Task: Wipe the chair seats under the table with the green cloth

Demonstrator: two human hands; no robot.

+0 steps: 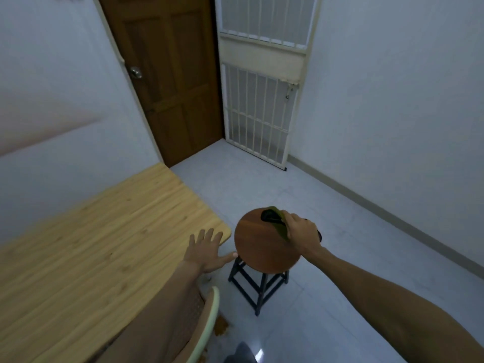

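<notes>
A round wooden stool (262, 244) with dark legs stands on the floor just off the table's corner. My right hand (302, 233) is shut on the green cloth (275, 218), pressing it on the far right part of the stool seat. The cloth looks dark and crumpled under my fingers. My left hand (207, 248) hovers with fingers spread over the table's corner, its thumb almost touching the seat's left rim. The wooden table (104, 231) fills the left side.
The curved back of a pale chair (209, 323) shows at the bottom, beside the table edge. A brown door (170, 87) and a white barred gate (259, 113) stand at the far end. Grey tiled floor (340, 297) spreads to the right, bounded by a wall.
</notes>
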